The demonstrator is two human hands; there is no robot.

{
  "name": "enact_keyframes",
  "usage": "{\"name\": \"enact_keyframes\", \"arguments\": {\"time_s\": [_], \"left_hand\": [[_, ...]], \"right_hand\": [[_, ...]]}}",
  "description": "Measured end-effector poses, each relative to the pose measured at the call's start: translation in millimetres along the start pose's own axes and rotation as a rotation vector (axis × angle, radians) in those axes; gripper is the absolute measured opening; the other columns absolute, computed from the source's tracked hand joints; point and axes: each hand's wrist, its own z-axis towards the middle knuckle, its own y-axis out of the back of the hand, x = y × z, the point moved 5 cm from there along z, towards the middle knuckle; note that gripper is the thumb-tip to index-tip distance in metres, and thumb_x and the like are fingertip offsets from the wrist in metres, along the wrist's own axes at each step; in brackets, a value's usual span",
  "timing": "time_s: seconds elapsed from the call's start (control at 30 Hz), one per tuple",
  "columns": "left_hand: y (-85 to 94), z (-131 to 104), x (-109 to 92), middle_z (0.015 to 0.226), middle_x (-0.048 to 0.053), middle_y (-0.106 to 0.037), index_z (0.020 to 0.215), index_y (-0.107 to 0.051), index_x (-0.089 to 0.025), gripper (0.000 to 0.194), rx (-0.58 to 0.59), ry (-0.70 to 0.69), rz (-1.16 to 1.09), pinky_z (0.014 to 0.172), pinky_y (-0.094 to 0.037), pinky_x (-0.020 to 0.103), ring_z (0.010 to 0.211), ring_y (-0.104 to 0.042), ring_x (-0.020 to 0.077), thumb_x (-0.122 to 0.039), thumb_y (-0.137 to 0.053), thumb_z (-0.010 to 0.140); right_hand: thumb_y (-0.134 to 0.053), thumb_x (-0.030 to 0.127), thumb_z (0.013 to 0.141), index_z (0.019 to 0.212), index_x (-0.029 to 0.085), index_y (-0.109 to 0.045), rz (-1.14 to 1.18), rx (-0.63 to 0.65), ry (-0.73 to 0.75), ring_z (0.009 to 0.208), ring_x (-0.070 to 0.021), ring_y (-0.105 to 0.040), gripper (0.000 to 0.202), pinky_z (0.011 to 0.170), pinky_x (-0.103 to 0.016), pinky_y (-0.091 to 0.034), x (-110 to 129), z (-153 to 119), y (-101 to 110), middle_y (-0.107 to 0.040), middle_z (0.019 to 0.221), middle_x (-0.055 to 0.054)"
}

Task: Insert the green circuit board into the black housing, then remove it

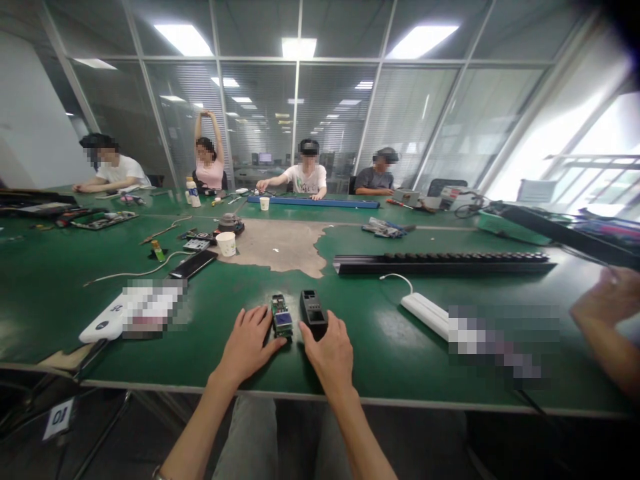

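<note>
My left hand (249,343) rests on the table around the left side of a small green circuit board (283,321) with a little display. Its fingertips touch the board's left edge, and the thumb lies along its near end. Just to the right, my right hand (330,350) grips a black plastic casing (313,308) with rectangular openings. The thumb presses on the casing's left side and the fingers on its right. Board and casing lie side by side, a small gap between them. The casing's near end is partly covered by my hand.
A white power bank (107,320) and black phone (194,264) lie left, near a paper cup (227,244). On the right are a long black rail (440,263) and white power strip (427,315). Another person's hand (610,310) is at far right; several people sit opposite.
</note>
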Motion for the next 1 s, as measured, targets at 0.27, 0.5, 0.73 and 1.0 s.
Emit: {"name": "enact_keyframes", "arguments": {"time_s": [0.27, 0.5, 0.73, 1.0], "left_hand": [[-3.1, 1.4, 1.5, 0.146, 0.012, -0.046, 0.140, -0.044, -0.023, 0.066, 0.000, -0.002, 0.011, 0.114, -0.024, 0.055, 0.135, -0.039, 0.0293, -0.067, -0.036, 0.091], [-3.4, 1.8, 2.2, 0.147, 0.012, -0.045, 0.141, -0.043, -0.023, 0.068, -0.002, -0.002, 0.001, 0.114, -0.023, 0.055, 0.135, -0.039, 0.0297, -0.067, -0.036, 0.090], [-2.9, 0.4, 2.8, 0.144, 0.012, -0.047, 0.138, -0.046, -0.023, 0.060, -0.009, 0.000, -0.023, 0.113, -0.023, 0.055, 0.134, -0.039, 0.0295, -0.062, -0.037, 0.093], [0.0, -1.7, 2.8, 0.142, 0.011, -0.049, 0.136, -0.047, -0.024, 0.059, -0.021, -0.002, -0.025, 0.113, -0.024, 0.053, 0.133, -0.040, 0.0293, -0.061, -0.041, 0.092]], "right_hand": [[-0.054, 0.055, 0.088, 0.120, 0.015, -0.056, 0.001, -0.001, -0.013, 0.091, -0.0243, -0.063, 0.052, 0.075, -0.030, -0.044, -2.6, 1.5, -1.6, -0.060, 0.105, -0.011], [-0.052, 0.049, 0.091, 0.108, 0.016, -0.061, 0.037, 0.006, 0.025, 0.089, -0.0220, -0.062, 0.039, 0.075, -0.029, -0.043, -1.2, 0.9, 0.5, -0.060, 0.099, -0.009], [-0.054, 0.048, 0.090, 0.105, 0.016, -0.063, 0.062, 0.006, 0.033, 0.088, -0.0215, -0.061, 0.037, 0.075, -0.028, -0.042, -0.2, -0.5, 2.8, -0.061, 0.096, -0.009], [-0.053, 0.049, 0.089, 0.095, 0.017, -0.065, 0.128, -0.019, 0.063, 0.082, -0.0200, -0.059, 0.035, 0.074, -0.028, -0.041, 5.2, 3.3, 7.0, -0.062, 0.089, -0.008]]}}
